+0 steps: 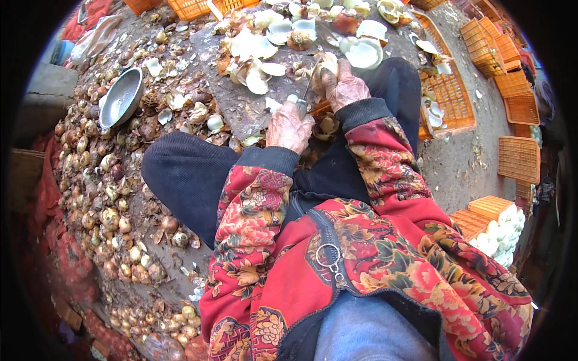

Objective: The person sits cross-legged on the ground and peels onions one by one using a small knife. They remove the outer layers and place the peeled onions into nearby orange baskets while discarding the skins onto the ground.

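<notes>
My left hand (291, 128) is wrapped around the handle of a small knife (309, 86). The knife's thin blade points up toward my right hand (347, 88), which grips an onion (328, 67). That onion looks partly peeled, though my fingers cover much of it. Blade and onion are close together; whether they touch I cannot tell. Just beyond my hands lies a dark flat board (212, 67) strewn with thick white onion layers (255, 47) and brown skins. Between my knees, beneath my hands, are more onion peels (326, 125).
Whole onions (110, 219) and skins cover the ground at left, with a metal bowl (121, 98) tilted among them. An orange plastic crate (451, 99) holding scraps is at right. Farther right are stacked crates (483, 47) and a heap of peeled onions (501, 234).
</notes>
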### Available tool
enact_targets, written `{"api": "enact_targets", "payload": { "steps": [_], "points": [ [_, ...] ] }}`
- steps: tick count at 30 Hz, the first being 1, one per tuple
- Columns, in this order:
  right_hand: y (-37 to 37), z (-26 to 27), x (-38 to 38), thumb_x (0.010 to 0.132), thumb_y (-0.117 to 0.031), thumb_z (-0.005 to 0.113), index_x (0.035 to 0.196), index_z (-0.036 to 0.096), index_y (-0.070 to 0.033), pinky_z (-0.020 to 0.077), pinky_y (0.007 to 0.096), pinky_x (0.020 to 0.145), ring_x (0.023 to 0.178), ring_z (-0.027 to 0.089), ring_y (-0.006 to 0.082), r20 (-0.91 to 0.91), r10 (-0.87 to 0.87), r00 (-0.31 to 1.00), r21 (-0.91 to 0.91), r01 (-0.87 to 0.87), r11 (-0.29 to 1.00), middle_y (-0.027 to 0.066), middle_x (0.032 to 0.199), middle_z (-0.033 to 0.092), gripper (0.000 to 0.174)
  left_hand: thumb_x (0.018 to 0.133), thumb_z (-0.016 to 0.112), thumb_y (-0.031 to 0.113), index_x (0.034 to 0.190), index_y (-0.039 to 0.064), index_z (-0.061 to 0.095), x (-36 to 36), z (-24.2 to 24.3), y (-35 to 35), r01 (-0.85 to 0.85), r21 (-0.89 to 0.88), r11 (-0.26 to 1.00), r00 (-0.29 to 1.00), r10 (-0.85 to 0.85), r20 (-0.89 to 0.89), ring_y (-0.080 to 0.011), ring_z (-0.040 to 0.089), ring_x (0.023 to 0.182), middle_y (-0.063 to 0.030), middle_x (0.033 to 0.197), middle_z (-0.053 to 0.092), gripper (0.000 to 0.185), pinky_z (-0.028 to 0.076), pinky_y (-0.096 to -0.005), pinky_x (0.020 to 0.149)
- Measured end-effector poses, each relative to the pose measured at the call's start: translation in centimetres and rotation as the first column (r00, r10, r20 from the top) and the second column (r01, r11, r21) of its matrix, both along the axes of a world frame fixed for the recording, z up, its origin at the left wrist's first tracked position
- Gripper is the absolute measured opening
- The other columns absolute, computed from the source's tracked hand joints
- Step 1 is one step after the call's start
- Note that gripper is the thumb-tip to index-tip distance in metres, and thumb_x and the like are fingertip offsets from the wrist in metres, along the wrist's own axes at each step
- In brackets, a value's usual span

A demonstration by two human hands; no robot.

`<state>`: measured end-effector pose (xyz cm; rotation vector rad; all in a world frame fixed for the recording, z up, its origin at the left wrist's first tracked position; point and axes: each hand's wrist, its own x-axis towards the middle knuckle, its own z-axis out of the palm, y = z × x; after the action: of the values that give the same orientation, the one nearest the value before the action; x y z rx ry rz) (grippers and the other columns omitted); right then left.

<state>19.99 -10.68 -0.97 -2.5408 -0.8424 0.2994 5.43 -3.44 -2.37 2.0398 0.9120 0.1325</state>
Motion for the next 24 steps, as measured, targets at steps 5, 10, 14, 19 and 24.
{"api": "enact_targets", "payload": {
  "steps": [5, 10, 14, 19, 24],
  "points": [
    [-0.4, -1.2, 0.9, 0.09, -0.049, 0.047, 0.122, 0.045, -0.013, 0.0457, 0.0494, 0.082, 0.095, 0.059, 0.0446, -0.024, -0.065, 0.998, 0.11, 0.068, 0.992, 0.0266, 0.095, 0.063, 0.048, 0.074, 0.069, 0.025, 0.093, -0.005, 0.06, 1.4, 1.1, 0.4, 0.051, 0.002, 0.999, 0.994, -0.051, -0.092, -0.0419, 0.063, 0.089, -0.0285, 0.09, 0.063, 0.036, 0.051, -0.046, 0.078],
    [-0.3, -1.5, 1.4, 0.09, -0.049, 0.047, 0.12, 0.048, -0.014, 0.0457, 0.0496, 0.08, 0.093, 0.059, 0.0455, 0.006, -0.113, 0.994, 0.144, 0.111, 0.983, 0.0257, 0.093, 0.063, 0.046, 0.073, 0.064, 0.019, 0.088, -0.007, 0.064, 2.6, 1.3, 1.1, 0.078, 0.044, 0.996, 0.997, -0.076, -0.034, -0.042, 0.062, 0.089, -0.0304, 0.087, 0.062, 0.03, 0.049, -0.0457, 0.075],
    [-0.6, -1.9, 1.4, 0.09, -0.051, 0.044, 0.12, 0.05, -0.014, 0.045, 0.0487, 0.081, 0.094, 0.059, 0.0453, 0.014, -0.063, 0.998, 0.104, 0.061, 0.993, 0.0252, 0.095, 0.064, 0.048, 0.074, 0.063, 0.02, 0.086, -0.005, 0.062, 3.4, 0.1, 1.3, 0.143, 0.092, 0.985, 0.99, -0.143, 0.003, -0.0437, 0.062, 0.085, -0.0292, 0.083, 0.062, 0.027, 0.049, -0.047, 0.075],
    [-1.1, -2.3, 3.6, 0.088, -0.055, 0.044, 0.121, 0.051, -0.015, 0.0428, 0.0432, 0.088, 0.103, 0.056, 0.0416, -0.14, -0.069, 0.988, 0.249, 0.103, 0.963, 0.025, 0.105, 0.061, 0.052, 0.074, 0.063, 0.021, 0.082, -0.003, 0.062, 1.2, -2.3, 0.3, 0.186, 0.066, 0.98, 0.982, -0.185, -0.027, -0.0411, 0.064, 0.083, -0.0259, 0.082, 0.064, 0.026, 0.052, -0.047, 0.073],
    [-1.1, -2.0, 4.2, 0.087, -0.057, 0.046, 0.123, 0.052, -0.016, 0.0398, 0.0379, 0.094, 0.112, 0.053, 0.0371, -0.226, -0.045, 0.973, 0.241, 0.101, 0.965, 0.0219, 0.115, 0.059, 0.055, 0.072, 0.061, 0.03, 0.09, 0.0, 0.062, -2.3, -2.2, 0.3, 0.163, 0.036, 0.986, 0.973, -0.154, -0.171, -0.0395, 0.063, 0.087, -0.0253, 0.093, 0.064, 0.035, 0.051, -0.0474, 0.078]
  ]
}}
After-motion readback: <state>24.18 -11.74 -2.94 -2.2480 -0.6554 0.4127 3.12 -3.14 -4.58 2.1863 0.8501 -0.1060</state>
